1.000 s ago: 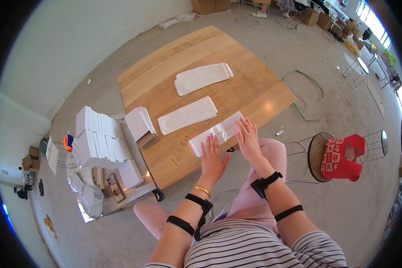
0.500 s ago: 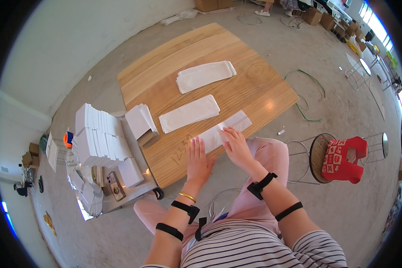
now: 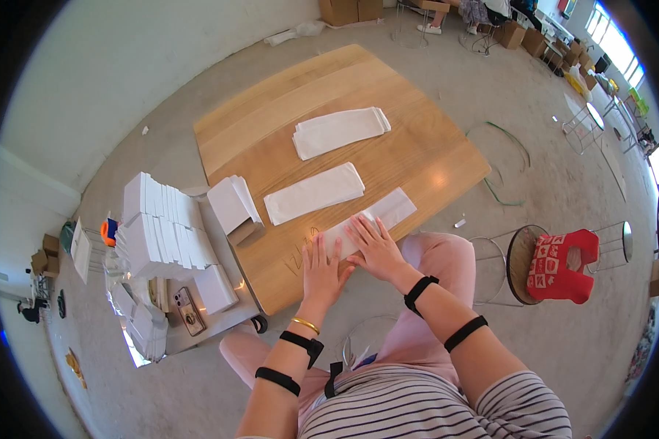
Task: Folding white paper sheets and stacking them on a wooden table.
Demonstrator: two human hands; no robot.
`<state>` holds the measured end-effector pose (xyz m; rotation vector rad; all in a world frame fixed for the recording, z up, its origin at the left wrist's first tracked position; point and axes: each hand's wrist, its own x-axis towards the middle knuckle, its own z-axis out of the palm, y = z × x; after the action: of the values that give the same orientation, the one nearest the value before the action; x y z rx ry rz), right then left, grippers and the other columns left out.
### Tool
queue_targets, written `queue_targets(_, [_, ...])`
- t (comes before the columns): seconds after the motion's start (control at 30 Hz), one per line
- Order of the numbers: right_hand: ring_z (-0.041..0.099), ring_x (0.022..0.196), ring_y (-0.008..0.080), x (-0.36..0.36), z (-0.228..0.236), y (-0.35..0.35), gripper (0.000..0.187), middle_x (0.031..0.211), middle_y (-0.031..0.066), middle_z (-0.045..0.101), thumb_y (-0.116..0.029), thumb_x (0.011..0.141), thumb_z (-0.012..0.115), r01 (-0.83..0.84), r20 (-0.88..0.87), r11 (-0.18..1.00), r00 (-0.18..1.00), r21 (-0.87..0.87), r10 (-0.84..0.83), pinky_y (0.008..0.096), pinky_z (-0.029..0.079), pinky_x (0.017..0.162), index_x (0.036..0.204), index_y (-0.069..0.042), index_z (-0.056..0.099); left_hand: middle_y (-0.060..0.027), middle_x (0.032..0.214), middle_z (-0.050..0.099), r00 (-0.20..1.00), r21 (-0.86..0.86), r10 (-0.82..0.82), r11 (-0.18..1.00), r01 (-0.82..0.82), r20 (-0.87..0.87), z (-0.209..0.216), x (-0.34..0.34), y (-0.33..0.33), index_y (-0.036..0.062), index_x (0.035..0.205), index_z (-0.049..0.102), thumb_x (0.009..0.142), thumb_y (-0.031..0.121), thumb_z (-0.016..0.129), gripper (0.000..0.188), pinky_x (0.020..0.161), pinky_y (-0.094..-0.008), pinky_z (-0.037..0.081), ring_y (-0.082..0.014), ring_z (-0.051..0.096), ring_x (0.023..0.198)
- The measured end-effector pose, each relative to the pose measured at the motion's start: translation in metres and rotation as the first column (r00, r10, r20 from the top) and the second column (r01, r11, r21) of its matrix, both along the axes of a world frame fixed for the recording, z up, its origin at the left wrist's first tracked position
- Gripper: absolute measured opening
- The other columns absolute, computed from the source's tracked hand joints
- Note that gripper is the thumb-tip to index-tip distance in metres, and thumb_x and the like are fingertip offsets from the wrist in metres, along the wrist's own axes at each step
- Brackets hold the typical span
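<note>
A long, flat white strip (image 3: 397,208), thin like paper or film, lies at the table's near edge. My left hand (image 3: 322,272) rests flat on its left end, fingers stretched out. Across the strip's middle lies my right hand (image 3: 375,247), palm down with its fingers spread. The two thumbs come close together over the near edge of the strip. Just beyond are two piles of similar white strips, a nearer pile (image 3: 315,192) and a farther pile (image 3: 342,133). My hands cover part of the strip.
At the table's left stands an open white box (image 3: 232,208). Beside it, a metal cart (image 3: 227,317) carries tall stacks of folded white cartons (image 3: 165,227) and a phone (image 3: 190,310). A red bag (image 3: 561,267) sits on a round stool to the right of the wooden table (image 3: 432,139).
My right hand has slid left and a little nearer along the strip, toward my left hand, and its fingers have flattened out. My left hand stays on the left end.
</note>
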<state>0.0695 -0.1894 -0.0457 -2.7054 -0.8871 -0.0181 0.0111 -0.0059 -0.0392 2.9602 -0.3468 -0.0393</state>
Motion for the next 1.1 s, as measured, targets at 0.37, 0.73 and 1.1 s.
queue_targets(0.37, [0.024,0.148,0.0310,-0.007,0.015,-0.007,0.060,0.157,0.0129,0.034,-0.040,0.100,0.050,0.261,-0.079,0.930,0.965,0.259,-0.249,0.0518,0.014,0.121,0.150,-0.010,0.037,-0.0235,0.162,0.014,0.987,-0.079,0.160,0.984,-0.157,0.031,0.007,0.101,0.017,0.0125,0.156,0.027,0.102,0.052,0.038,0.068,0.119,-0.0593,0.005,-0.0396,0.012,0.151])
queue_targets(0.73, [0.034,0.142,0.0330,-0.004,0.029,-0.008,0.046,0.148,0.0135,0.045,-0.030,0.098,0.055,0.256,-0.088,0.873,0.966,0.416,-0.241,0.0522,0.022,0.118,0.137,-0.007,0.050,-0.0189,0.163,0.017,0.967,-0.030,0.240,0.969,-0.244,-0.084,0.011,0.085,0.012,-0.0052,0.154,0.017,0.102,0.051,0.037,0.079,0.120,-0.0569,0.002,-0.0294,0.013,0.152])
queue_targets(1.1, [0.057,0.118,0.0361,0.014,0.023,0.086,0.045,0.129,0.0230,0.059,-0.025,0.094,0.064,0.519,-0.556,0.584,0.820,0.624,-0.134,0.0422,0.046,0.097,0.130,0.000,0.053,-0.0186,0.164,0.014,0.965,-0.399,0.248,0.896,-0.197,0.080,0.053,-0.028,0.060,0.0009,0.157,0.012,0.104,0.049,0.033,0.075,0.120,-0.0547,0.004,-0.0330,0.011,0.153])
